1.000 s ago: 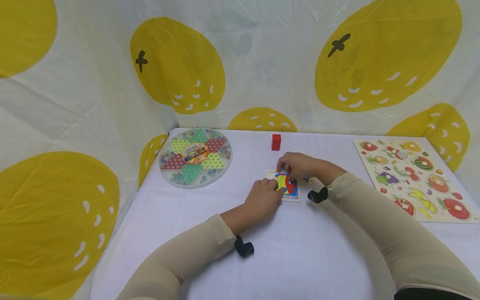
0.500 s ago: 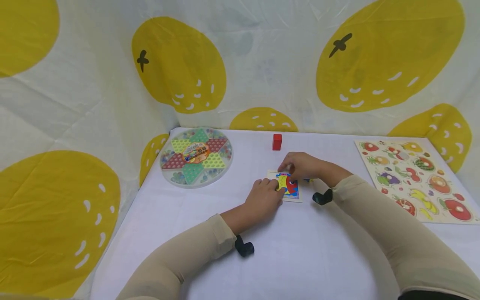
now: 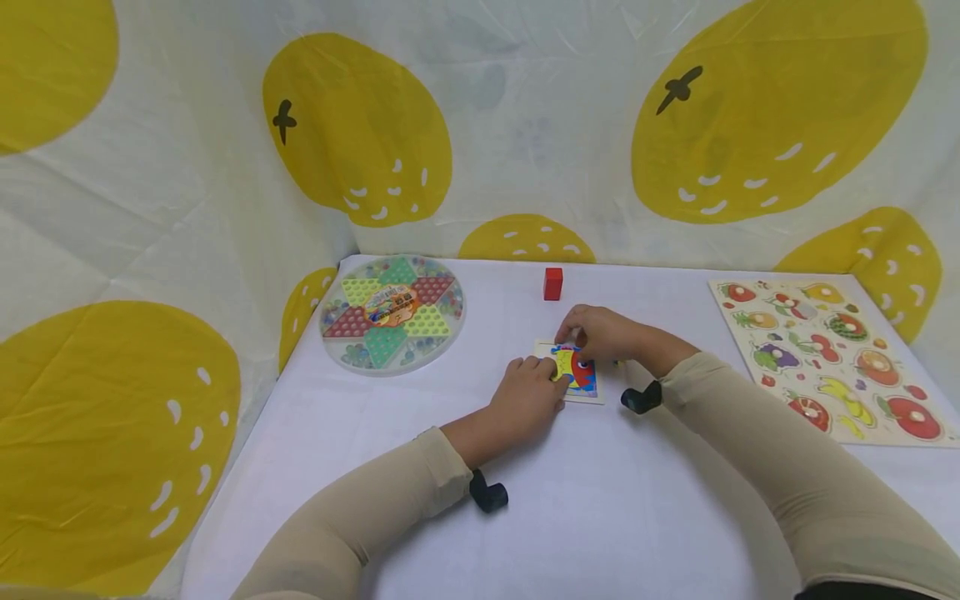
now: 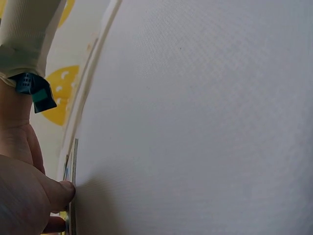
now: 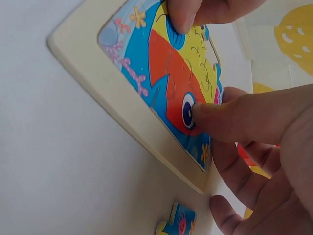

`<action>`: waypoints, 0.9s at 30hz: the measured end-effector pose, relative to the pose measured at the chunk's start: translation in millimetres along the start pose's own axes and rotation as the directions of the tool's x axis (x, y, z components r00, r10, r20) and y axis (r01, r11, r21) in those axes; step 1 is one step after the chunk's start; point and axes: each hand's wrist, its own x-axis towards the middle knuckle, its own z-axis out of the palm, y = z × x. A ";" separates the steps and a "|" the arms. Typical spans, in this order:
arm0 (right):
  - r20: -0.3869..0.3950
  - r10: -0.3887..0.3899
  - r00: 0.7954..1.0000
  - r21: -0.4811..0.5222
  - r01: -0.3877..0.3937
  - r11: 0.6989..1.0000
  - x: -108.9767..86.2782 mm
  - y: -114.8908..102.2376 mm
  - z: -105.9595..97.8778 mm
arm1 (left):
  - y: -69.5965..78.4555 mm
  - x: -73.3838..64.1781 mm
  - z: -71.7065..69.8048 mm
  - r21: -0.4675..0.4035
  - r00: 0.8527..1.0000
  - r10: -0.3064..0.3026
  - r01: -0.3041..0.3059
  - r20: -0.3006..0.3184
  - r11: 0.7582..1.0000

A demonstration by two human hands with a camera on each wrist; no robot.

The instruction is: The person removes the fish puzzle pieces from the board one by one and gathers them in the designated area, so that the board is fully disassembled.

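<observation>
A small wooden jigsaw puzzle (image 3: 582,385) with a red and yellow fish on blue lies on the white table. My left hand (image 3: 525,397) holds its left side, the thumb lying over the picture. At the far right side is my right hand (image 3: 604,335). In the right wrist view, its thumb presses the red piece with the fish's eye (image 5: 188,110), and its other fingers curl by the edge of the board (image 5: 100,76). A loose blue puzzle piece (image 5: 182,219) lies on the table beside the board. Hands hide part of the picture.
A red block (image 3: 552,284) stands behind the puzzle. At the left lies a round Chinese checkers board (image 3: 385,346). A fruit peg puzzle (image 3: 806,383) lies at the right. A lemon-print cloth (image 3: 525,125) hangs behind the table.
My right wrist shifts slightly to the right, then a little back, while its fingers stay at the puzzle. The left hand keeps its place.
</observation>
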 end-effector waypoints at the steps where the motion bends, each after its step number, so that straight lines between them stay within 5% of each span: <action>1: 0.000 0.004 1.000 0.000 -0.004 1.000 0.3 -0.3 0.4 | -0.2 0.0 0.0 0.001 1.000 0.000 0.000 -0.001 1.000; 27: -0.008 0.000 1.000 0.035 0.000 0.999 -3.7 -7.1 1.1 | 0.4 -0.3 -4.9 -0.036 0.999 -0.011 0.013 0.031 0.999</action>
